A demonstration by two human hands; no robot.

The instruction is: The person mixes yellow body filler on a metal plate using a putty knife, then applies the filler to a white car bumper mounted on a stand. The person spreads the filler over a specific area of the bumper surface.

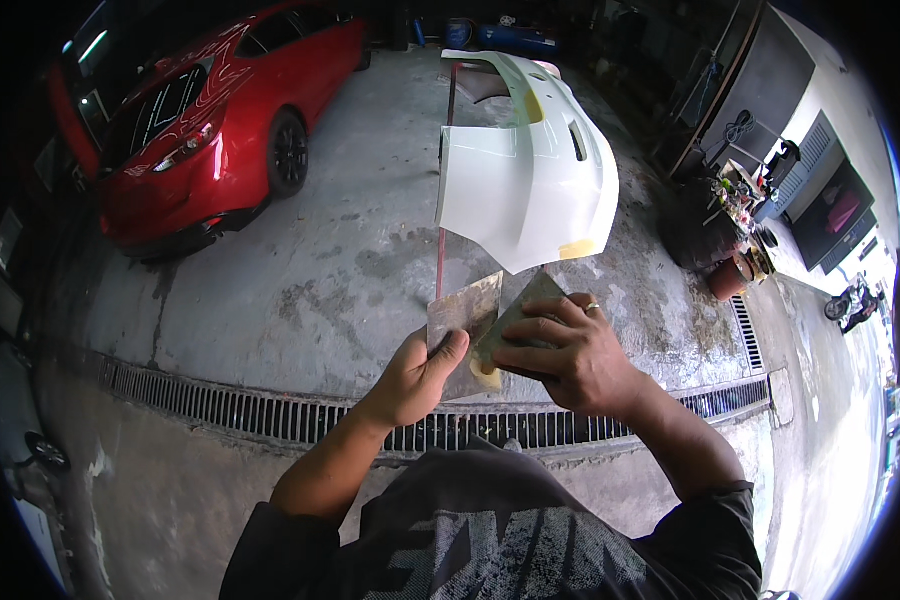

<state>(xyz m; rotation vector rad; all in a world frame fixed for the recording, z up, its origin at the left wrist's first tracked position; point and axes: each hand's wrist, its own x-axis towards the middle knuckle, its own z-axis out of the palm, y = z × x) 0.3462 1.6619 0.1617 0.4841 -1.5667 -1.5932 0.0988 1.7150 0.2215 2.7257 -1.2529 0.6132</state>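
Note:
In front of my body, my left hand (415, 375) grips a thin, stained flat mixing plate (464, 312), thumb on top. My right hand (578, 358) is closed over a dark greenish-grey flat spreader (523, 318), fingers spread along its face. The spreader's lower edge meets or overlaps the plate. A dab of yellowish putty (487, 379) lies low on the plate beside the spreader. Just beyond my hands, a white car bumper (520, 190) rests on a red stand (442, 262). Yellowish filler patches (576, 248) show on its near edge and far upper part.
A red car (195, 165) stands at the left. A metal drain grate (300, 422) crosses the floor before me. To the right are a cluttered dark drum (705, 235) and a reddish-brown bucket (730, 277). A motorcycle (854, 304) stands farther right, a blue tank (518, 38) at the back.

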